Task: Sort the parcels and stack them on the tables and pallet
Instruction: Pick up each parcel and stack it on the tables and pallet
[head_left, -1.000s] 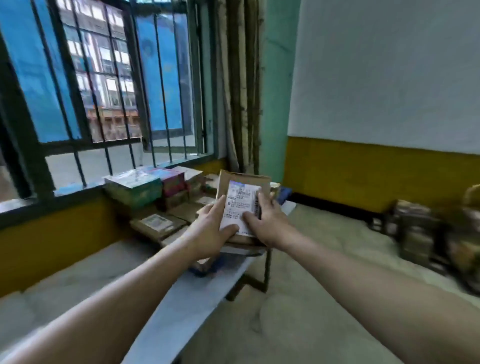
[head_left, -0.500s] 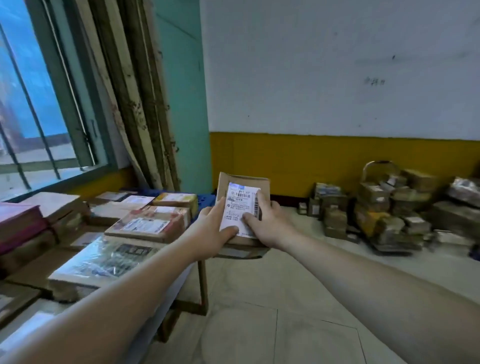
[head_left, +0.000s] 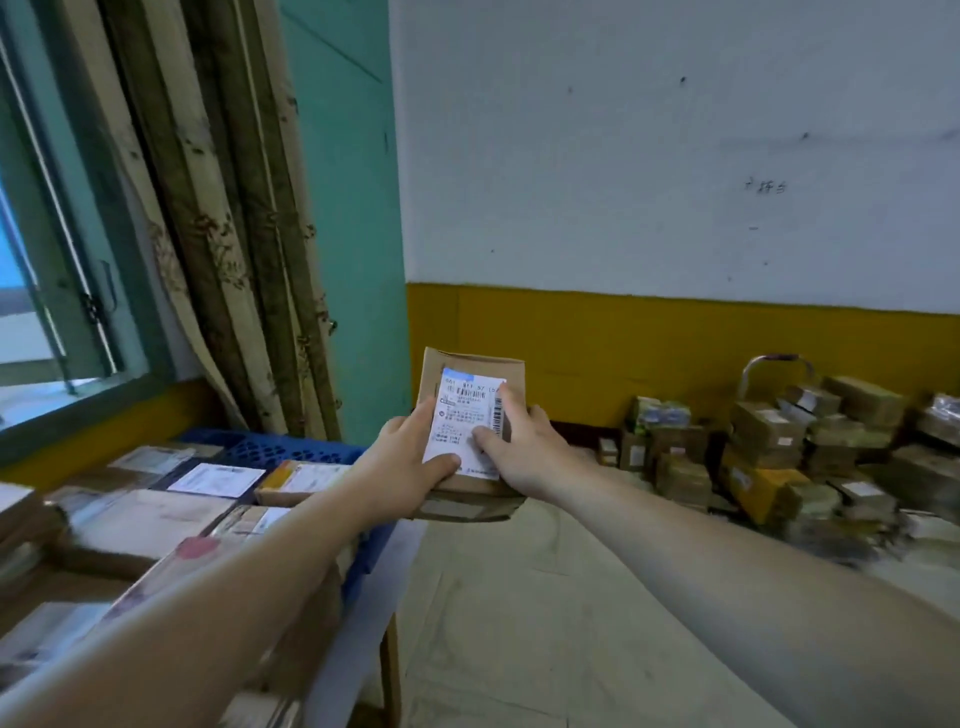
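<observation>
Parcel (head_left: 470, 364): one brown cardboard box, held upright in the air in front of the person, just past the right edge of the table (head_left: 363, 613) and above the floor. Its white shipping label (head_left: 467, 415) faces the camera.

Left hand (head_left: 405, 457): grasps the parcel's left side, thumb pressed on the lower part of the label, fingers behind the box.

Right hand (head_left: 524, 447): grasps the right side, thumb on the label, forefinger laid along the barcode edge.

Table: loaded with flat labelled parcels (head_left: 156, 514), with a blue perforated crate (head_left: 270, 447) at the far end.

Floor by the yellow-banded wall: a loose heap of boxes (head_left: 769, 457), well apart from the held parcel
</observation>
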